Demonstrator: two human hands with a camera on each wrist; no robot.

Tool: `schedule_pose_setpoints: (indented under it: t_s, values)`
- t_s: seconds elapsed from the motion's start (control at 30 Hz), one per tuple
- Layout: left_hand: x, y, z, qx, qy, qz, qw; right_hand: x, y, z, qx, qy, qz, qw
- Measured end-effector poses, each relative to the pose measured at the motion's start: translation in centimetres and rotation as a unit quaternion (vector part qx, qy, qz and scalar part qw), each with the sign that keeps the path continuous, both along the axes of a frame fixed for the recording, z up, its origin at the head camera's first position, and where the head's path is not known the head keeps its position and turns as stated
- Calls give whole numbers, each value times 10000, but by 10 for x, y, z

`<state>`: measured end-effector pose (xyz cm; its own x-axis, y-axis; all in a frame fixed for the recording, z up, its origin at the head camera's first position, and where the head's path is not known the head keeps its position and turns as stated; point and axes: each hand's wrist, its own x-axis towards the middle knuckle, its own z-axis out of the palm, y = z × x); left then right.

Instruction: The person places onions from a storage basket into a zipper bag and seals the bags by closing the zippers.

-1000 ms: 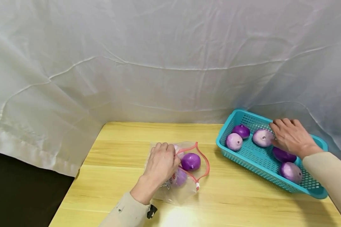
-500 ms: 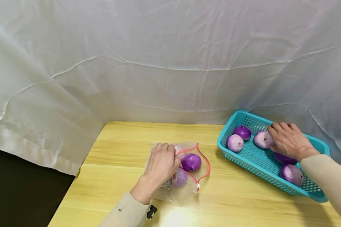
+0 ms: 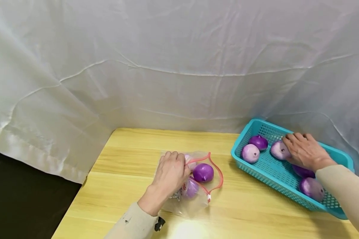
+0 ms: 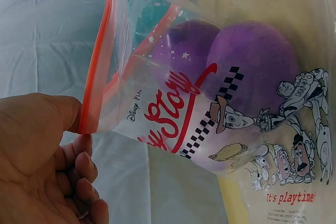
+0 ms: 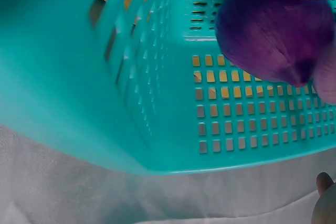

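My left hand (image 3: 170, 176) pinches the red zip edge of a clear printed zip bag (image 3: 183, 207) lying on the table; the left wrist view shows thumb and finger on that edge. Inside the bag are a purple onion (image 3: 203, 172), a second purple one and a pale one. My right hand (image 3: 306, 151) is down in a teal basket (image 3: 266, 179), its fingers bent against the right side of a pale onion (image 3: 280, 150). Its fingertips are hidden in the head view, so the grip is unclear. A dark purple onion (image 5: 273, 30) shows in the right wrist view.
Toward the basket's left end sit a pale onion (image 3: 250, 153) and a purple onion (image 3: 258, 142). A two-toned onion (image 3: 312, 189) lies near its right end. A pale curtain (image 3: 173, 99) hangs behind the wooden table (image 3: 116, 196).
My right hand has shifted slightly left within the basket, closer over the pale onion. The left hand keeps its hold on the bag. The head view has turned slightly.
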<state>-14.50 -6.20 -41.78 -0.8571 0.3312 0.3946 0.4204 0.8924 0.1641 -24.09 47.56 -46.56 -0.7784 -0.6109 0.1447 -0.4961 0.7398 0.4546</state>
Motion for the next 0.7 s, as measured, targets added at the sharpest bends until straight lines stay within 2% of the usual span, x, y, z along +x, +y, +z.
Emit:
schedule_pose_setpoints:
  t_s: [0.3,0.7]
  values:
    - [1,1,0,-44,-117,13,9999,-3,5,-8,125,72,103,9998]
    - [-1,0,1,-99,-173,46,9998,-8,0,-12,601,-41,152,9981]
